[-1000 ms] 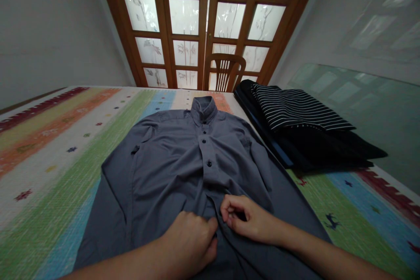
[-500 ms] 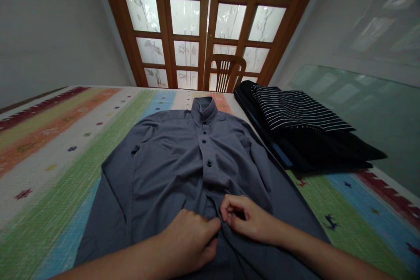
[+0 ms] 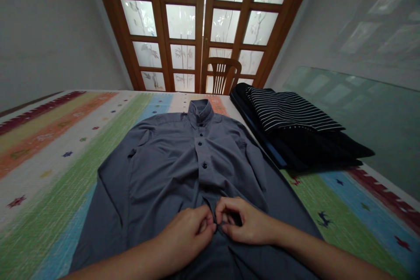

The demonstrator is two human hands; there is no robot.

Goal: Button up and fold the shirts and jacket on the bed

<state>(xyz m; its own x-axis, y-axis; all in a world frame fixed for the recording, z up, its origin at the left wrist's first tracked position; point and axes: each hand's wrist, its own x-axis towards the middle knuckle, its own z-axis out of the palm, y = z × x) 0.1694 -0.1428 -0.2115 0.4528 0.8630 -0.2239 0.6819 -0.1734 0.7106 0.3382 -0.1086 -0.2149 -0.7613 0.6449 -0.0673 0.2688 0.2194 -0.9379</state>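
A dark grey button-up shirt (image 3: 164, 162) lies front side up, its collar (image 3: 200, 113) pointing away from me. Several dark buttons run down the front placket; the lowest one that shows clearly, a button (image 3: 204, 165), sits at mid-chest. My left hand (image 3: 188, 234) pinches the shirt's front edge at the lower placket. Close beside it, nearly touching, my right hand (image 3: 243, 221) pinches the other front edge, thumb and forefinger pressed on the cloth. Whether a button is between the fingertips is hidden.
A striped tablecloth (image 3: 78, 157) covers the table. Folded dark clothes (image 3: 305, 151), with a black-and-white striped garment (image 3: 288, 109) on top, are stacked at the right. Behind the table are a wooden chair (image 3: 223, 70) and glass-paned doors (image 3: 183, 22). A glass panel (image 3: 357, 109) leans along the right wall.
My left hand has turned so its pinching fingers show, and the two hands' fingertips have come closer together at the placket. The view has shifted slightly.
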